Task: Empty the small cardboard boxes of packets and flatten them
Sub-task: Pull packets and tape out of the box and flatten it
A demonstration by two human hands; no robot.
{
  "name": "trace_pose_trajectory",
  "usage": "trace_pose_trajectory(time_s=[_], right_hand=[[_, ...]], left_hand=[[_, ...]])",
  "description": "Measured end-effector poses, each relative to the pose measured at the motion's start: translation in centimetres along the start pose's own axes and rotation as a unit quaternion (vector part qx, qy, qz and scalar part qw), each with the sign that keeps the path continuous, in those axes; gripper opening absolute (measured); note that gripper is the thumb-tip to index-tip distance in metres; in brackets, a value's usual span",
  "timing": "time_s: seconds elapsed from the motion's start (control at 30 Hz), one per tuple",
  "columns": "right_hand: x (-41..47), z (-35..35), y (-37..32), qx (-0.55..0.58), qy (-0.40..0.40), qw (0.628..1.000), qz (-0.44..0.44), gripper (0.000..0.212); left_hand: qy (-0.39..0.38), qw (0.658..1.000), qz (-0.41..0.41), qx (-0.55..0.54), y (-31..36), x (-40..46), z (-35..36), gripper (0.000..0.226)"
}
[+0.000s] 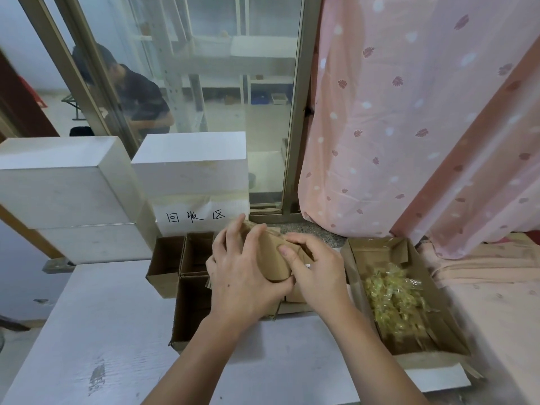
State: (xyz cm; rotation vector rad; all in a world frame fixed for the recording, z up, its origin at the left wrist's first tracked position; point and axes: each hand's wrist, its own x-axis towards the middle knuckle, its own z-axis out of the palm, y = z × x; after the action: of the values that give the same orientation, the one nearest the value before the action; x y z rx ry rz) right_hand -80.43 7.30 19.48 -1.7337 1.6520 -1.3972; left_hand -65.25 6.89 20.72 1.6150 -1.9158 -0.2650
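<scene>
Right now both hands are wrapped on one small cardboard box (273, 255), held just above the cluster of open brown boxes at the middle of the worktop (117, 331). The left hand (242, 276) cups it from the near side, fingers (254, 238) curled over the top and clamped on the card. The right hand (317, 270) pinches the far right corner, thumb pressing on the top face, closed on the box too. Whether this box has any packets left in it, I cannot tell; its opening is hidden behind the hands.

My read: this is the flattening step, or the moment just ahead of it. To do it well, push opposite corners toward each other so the walls fold along their creases, keep the flaps loose, and press evenly rather than crushing the middle.

Over on the right sits a wide cardboard tray (447, 337) with a heap of yellow-green packets (394, 299) inside. Open empty boxes (181, 258) stand to the left of the hands.

The worktop is pale grey, scuffed near the front. White cartons (64, 182) are stacked at the back left, one carrying a handwritten paper label (195, 217). A pink leaf-print curtain (409, 112) hangs at right, and behind the glass partition (204, 83) another person sits.
</scene>
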Motion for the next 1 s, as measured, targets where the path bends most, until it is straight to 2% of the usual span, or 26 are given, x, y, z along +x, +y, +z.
trace_pose_trajectory(time_s=[0.1, 0.23, 0.33, 0.43, 0.57, 0.67, 0.8, 1.0], right_hand=[[0.3, 0.0, -0.1, -0.016, 0.031, 0.999, -0.030, 0.006], [0.8, -0.2, -0.1, -0.054, 0.029, 0.998, -0.026, 0.013], [1.1, -0.1, -0.2, -0.027, 0.028, 0.999, -0.015, 0.023], [1.4, 0.0, -0.3, -0.016, -0.009, 1.000, 0.002, 0.019], [1.5, 0.7, -0.1, -0.039, 0.033, 0.999, -0.015, 0.015], [1.6, 0.8, 0.4, -0.045, 0.042, 0.998, -0.020, 0.024], [2.2, 0.5, 0.5, -0.037, 0.017, 0.999, -0.008, 0.029], [2.9, -0.6, -0.3, 0.052, -0.098, 0.994, 0.018, 0.033]], left_hand=[[-0.001, 1.000, -0.004, -0.008, 0.1, 0.1, 0.1, 0.099], [-0.008, 1.000, -0.002, -0.011, 0.1, 0.4, 0.1, 0.100], [-0.005, 1.000, -0.004, -0.011, -0.1, 0.6, 0.3, 0.100], [0.001, 1.000, -0.003, -0.010, -0.4, 0.7, 0.5, 0.097], [0.006, 1.000, 0.005, 0.004, -0.2, 0.9, 0.5, 0.096], [0.011, 1.000, 0.018, 0.012, -0.1, 1.1, 0.5, 0.094], [0.004, 1.000, 0.015, 0.011, -0.7, 1.4, 0.8, 0.097], [0.004, 0.999, -0.012, -0.033, -1.6, 2.1, 0.6, 0.102]])
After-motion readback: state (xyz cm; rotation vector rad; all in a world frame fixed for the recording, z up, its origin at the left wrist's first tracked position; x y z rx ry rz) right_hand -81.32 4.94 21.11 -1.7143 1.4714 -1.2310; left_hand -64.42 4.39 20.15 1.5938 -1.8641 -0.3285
